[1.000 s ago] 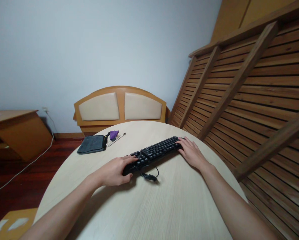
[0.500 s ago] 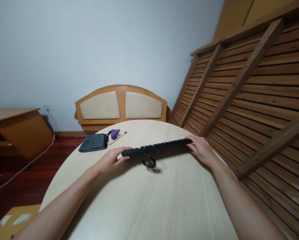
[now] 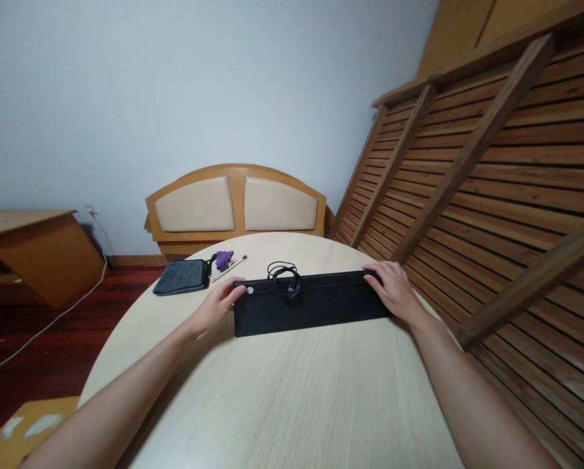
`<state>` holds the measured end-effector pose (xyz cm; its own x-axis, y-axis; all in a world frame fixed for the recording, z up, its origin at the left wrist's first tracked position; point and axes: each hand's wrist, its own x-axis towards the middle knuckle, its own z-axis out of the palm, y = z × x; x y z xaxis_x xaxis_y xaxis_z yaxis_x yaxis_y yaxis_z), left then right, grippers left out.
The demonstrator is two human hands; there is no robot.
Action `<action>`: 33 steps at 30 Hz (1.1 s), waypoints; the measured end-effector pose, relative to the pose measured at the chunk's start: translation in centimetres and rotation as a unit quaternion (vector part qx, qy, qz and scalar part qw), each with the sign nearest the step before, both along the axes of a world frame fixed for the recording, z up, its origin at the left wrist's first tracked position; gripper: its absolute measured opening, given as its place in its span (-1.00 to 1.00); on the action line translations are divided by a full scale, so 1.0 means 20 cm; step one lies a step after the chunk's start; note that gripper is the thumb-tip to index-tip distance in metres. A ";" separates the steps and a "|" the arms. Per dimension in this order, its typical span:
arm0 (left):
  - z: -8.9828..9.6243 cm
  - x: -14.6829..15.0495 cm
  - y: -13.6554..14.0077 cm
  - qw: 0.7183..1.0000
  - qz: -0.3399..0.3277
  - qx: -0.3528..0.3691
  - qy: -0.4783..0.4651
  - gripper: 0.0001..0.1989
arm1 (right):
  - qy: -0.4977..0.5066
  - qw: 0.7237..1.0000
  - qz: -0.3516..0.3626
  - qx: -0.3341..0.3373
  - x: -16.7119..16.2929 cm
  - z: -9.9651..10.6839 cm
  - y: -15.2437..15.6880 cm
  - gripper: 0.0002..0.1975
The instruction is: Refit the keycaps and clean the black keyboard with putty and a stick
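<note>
A black keyboard point(image 3: 316, 303) is tilted up over the round table point(image 3: 321, 391), its plain underside facing me and its keys hidden. My left hand point(image 3: 218, 305) grips its left end, with the thumb on the underside near a small round pale spot. At the other end, my right hand point(image 3: 393, 286) holds the upper right corner, thumb in front and fingers over the top edge. The keyboard's coiled black cable point(image 3: 288, 281) hangs at the upper edge, left of the middle. Whether the lower edge touches the tabletop I cannot tell.
Toward the table's back left lie a dark grey pouch point(image 3: 181, 277), a purple cloth point(image 3: 224, 258) and a thin brush-like stick point(image 3: 230, 268). A wooden headboard point(image 3: 237, 202) stands behind. Wooden slats point(image 3: 467, 176) lean along the right. A cardboard box point(image 3: 32, 423) is at lower left.
The keyboard has turned from edge-on, with key tops just showing, to underside facing me. Its cable has gone from hanging below to lying at the upper edge. Both hands keep hold.
</note>
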<state>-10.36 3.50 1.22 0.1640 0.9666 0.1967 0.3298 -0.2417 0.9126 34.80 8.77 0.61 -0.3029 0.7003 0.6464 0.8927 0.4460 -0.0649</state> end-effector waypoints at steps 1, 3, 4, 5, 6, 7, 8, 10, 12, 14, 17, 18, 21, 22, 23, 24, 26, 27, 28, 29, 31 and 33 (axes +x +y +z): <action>0.00 0.01 0.00 1.000 0.012 -0.009 -0.008 -0.40 | -0.002 1.000 -0.004 -0.007 -0.01 -0.01 0.00 -0.60; -0.02 0.03 0.01 0.999 0.047 -0.009 -0.020 -0.39 | -0.005 1.000 -0.011 -0.019 -0.03 -0.03 0.00 -0.60; -0.03 0.04 0.02 0.997 0.070 -0.003 -0.020 -0.39 | -0.005 1.000 -0.015 -0.022 -0.05 -0.04 0.00 -0.59; -0.05 0.04 0.03 0.995 0.096 0.006 -0.014 -0.39 | -0.004 1.000 -0.018 -0.024 -0.07 -0.05 0.01 -0.59; -0.06 0.04 0.04 0.993 0.120 0.013 -0.003 -0.39 | -0.002 0.999 -0.021 -0.029 -0.09 -0.06 0.01 -0.59; -0.08 0.04 0.05 0.990 0.141 0.017 0.010 -0.40 | -0.001 0.999 -0.024 -0.035 -0.10 -0.07 0.01 -0.59; -0.10 0.03 0.06 0.987 0.156 0.020 0.024 -0.41 | 0.000 0.999 -0.025 -0.043 -0.12 -0.08 0.02 -0.59; -0.14 0.02 0.08 0.983 0.175 0.024 0.045 -0.43 | 0.001 0.998 -0.028 -0.061 -0.15 -0.10 0.02 -0.59; -0.18 0.01 0.09 0.980 0.185 0.029 0.061 -0.46 | 0.002 0.996 -0.035 -0.079 -0.17 -0.12 0.03 -0.59; -0.19 0.01 0.10 0.978 0.191 0.035 0.083 -0.49 | 0.008 0.995 -0.045 -0.093 -0.20 -0.12 0.02 -0.58; -0.20 0.01 0.11 0.973 0.191 0.038 0.120 -0.53 | 0.019 0.994 -0.042 -0.101 -0.25 -0.11 -0.01 -0.58; -0.19 0.01 0.11 0.972 0.191 0.037 0.133 -0.54 | 0.020 0.994 -0.032 -0.098 -0.28 -0.10 -0.02 -0.58; -0.18 0.02 0.11 0.965 0.199 0.031 0.170 -0.57 | 0.004 0.997 0.011 -0.080 -0.39 -0.06 -0.08 -0.51; -0.17 0.02 0.11 0.961 0.204 0.029 0.182 -0.58 | -0.005 0.997 0.023 -0.073 -0.43 -0.05 -0.10 -0.48; -0.16 0.02 0.11 0.958 0.210 0.028 0.195 -0.58 | -0.013 0.997 0.033 -0.066 -0.47 -0.04 -0.12 -0.46; -0.16 0.01 0.11 0.954 0.217 0.028 0.208 -0.59 | -0.017 0.998 0.038 -0.057 -0.51 -0.03 -0.13 -0.44; -0.14 0.00 0.11 0.945 0.229 0.027 0.232 -0.59 | -0.018 0.998 0.040 -0.044 -0.56 -0.03 -0.16 -0.40; -0.13 -0.01 0.11 0.941 0.233 0.027 0.243 -0.58 | -0.018 0.998 0.038 -0.045 -0.59 -0.04 -0.16 -0.39; -0.13 -0.01 0.11 0.938 0.236 0.027 0.253 -0.58 | -0.021 0.998 0.038 -0.054 -0.61 -0.05 -0.17 -0.37; -0.12 -0.02 0.11 0.935 0.238 0.026 0.263 -0.58 | -0.028 0.996 0.041 -0.070 -0.62 -0.07 -0.17 -0.36; -0.12 -0.03 0.12 0.930 0.237 0.022 0.280 -0.57 | -0.050 0.991 0.052 -0.112 -0.65 -0.12 -0.18 -0.34; -0.12 -0.04 0.12 0.927 0.234 0.017 0.293 -0.57 | -0.065 0.986 0.059 -0.145 -0.66 -0.15 -0.18 -0.31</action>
<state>-11.08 5.96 -1.19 -0.1838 0.9535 0.2389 0.8425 0.0276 0.5379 21.64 5.10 -2.33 -0.4598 0.8049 0.3751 0.8453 0.5262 -0.0929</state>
